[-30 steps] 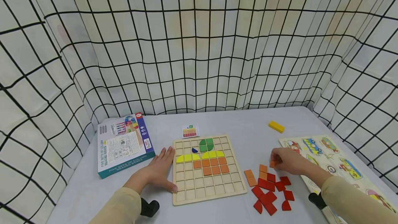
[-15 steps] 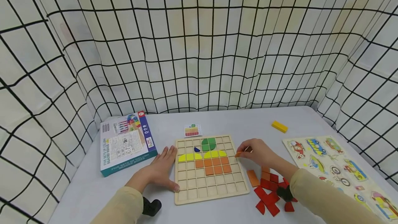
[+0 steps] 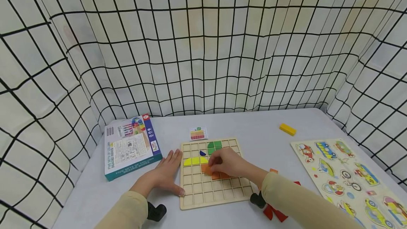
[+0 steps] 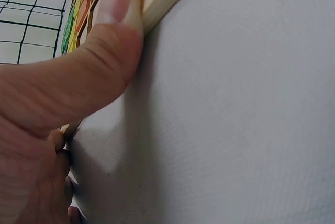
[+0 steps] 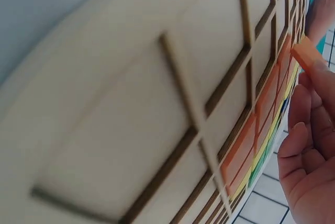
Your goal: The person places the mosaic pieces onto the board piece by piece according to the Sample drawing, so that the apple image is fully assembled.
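Observation:
The wooden grid board (image 3: 203,198) lies on the white table with yellow, green and orange pieces in its cells and a small dark blue piece (image 3: 202,153). My left hand (image 3: 166,175) rests flat at its left side, fingers spread and thumb on the rim; the left wrist view shows that thumb (image 4: 111,35) on the frame. With thumb and fingers my right hand (image 3: 228,163) pinches an orange square tile (image 5: 308,53) over the board's middle, beside the left end of the orange rows. This hand covers the right-hand yellow pieces and some orange tiles in the head view.
Red tiles (image 3: 279,216) lie right of the board, partly hidden under my right forearm. Behind the board is a small pattern card (image 3: 198,133). A boxed set (image 3: 130,147) stands left, a yellow block (image 3: 287,129) back right, and a picture puzzle board (image 3: 337,176) far right.
My right hand has moved left from the loose tile pile, past the board's right edge, to its middle, carrying the orange tile. The left hand keeps its place on the board.

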The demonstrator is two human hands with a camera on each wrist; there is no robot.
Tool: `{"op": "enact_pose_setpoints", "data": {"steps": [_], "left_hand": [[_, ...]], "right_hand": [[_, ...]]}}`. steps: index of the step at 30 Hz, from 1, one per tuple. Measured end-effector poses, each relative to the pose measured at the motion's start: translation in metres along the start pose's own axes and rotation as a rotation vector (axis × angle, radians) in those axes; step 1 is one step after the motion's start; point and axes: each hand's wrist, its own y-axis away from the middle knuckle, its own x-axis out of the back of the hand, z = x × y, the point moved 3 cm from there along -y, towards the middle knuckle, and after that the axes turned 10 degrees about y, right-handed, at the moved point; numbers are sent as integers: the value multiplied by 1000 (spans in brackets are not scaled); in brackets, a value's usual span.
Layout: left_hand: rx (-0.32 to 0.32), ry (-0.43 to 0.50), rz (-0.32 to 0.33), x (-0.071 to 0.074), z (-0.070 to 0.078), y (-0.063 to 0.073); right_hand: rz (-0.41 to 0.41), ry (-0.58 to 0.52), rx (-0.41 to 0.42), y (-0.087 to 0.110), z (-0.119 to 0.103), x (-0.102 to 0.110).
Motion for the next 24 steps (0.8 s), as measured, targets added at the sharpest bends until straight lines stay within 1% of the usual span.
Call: {"op": "enact_pose_setpoints", "data": {"steps": [3, 7, 12, 17, 20, 24], "left_hand": [[1, 3, -2, 0, 0, 0], [2, 7, -6, 0, 1, 1], [9, 12, -8, 1, 2, 1], [6, 8, -1, 0, 2, 1], [2, 4, 3, 0, 2, 1], [3, 8, 3, 0, 1, 1]], "right_hand": [[-25, 4, 6, -1, -7, -4], [-40, 58, 10, -2, -11, -6], [-36, 125, 27, -1, -14, -9], [-30, 156, 33, -2, -15, -13], [-34, 158, 52, -2, -15, -14], [-57, 134, 63, -2, -13, -14]]}}
